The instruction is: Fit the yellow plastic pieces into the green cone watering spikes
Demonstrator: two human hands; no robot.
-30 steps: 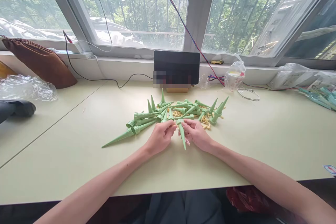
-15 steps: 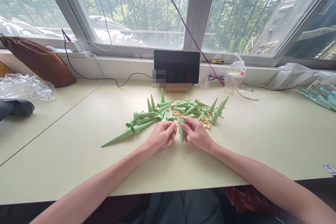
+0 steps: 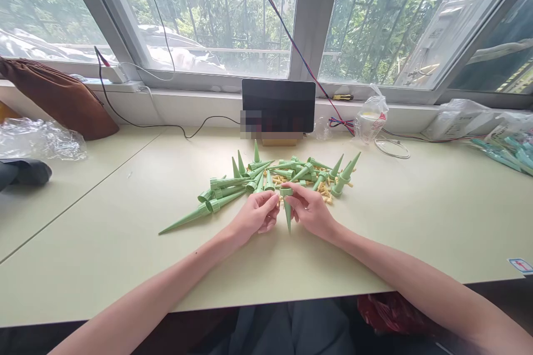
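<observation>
My right hand [image 3: 311, 212] is closed round a green plant watering spike [image 3: 287, 216], its ribbed collar up and its tip pointing down. Just left of it, my left hand [image 3: 261, 212] pinches a small yellow valve [image 3: 279, 199] against the side of the spike's collar; whether the valve sits in a hole there I cannot tell. Beyond both hands lies a heap of green watering spikes [image 3: 228, 191], some on their sides and some with tips up. Loose yellow valves [image 3: 325, 194] are scattered among them, and a spike with a valve attached [image 3: 345, 177] stands tilted at the right.
A dark tablet [image 3: 278, 102] leans on a brown stand [image 3: 281, 140] behind the heap. A plastic bag with a cup [image 3: 371, 116], a white cable [image 3: 392, 148] and packed teal pieces [image 3: 514, 150] are to the right. A brown drawstring bag [image 3: 62, 97] and clear wrap [image 3: 39, 137] lie left.
The spike in my right hand has tilted slightly, its tip swinging up and a little to the right. My left hand keeps its pinch on the valve. The whole view has shifted slightly.
</observation>
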